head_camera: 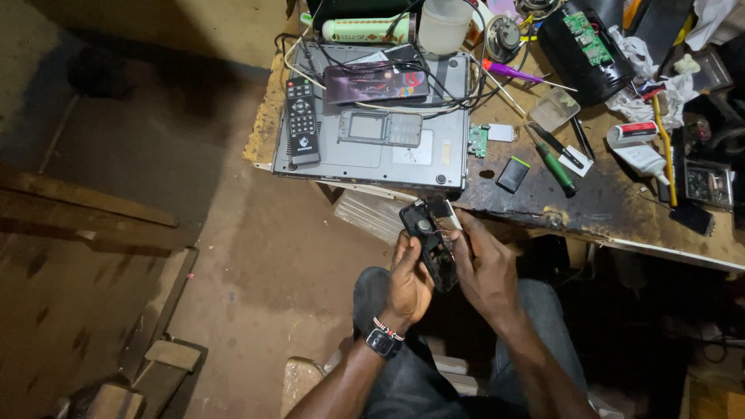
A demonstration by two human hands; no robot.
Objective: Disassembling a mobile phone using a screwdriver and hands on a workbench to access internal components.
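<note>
Both my hands hold a small black mobile phone body (425,233) with its back off, just below the workbench edge and above my lap. My left hand (407,281), with a watch and a beaded band at the wrist, grips its left side. My right hand (483,268) grips its right side, fingers against a pale piece at the phone's top. The inside of the phone faces up.
The worn wooden workbench (605,209) carries a grey laptop (372,151) with a black remote (302,118), a phone and a grey phone frame on it. A phone battery (512,174), green-handled screwdriver (556,167), small circuit board (478,140), tubes and cables lie around. Dirt floor and planks lie left.
</note>
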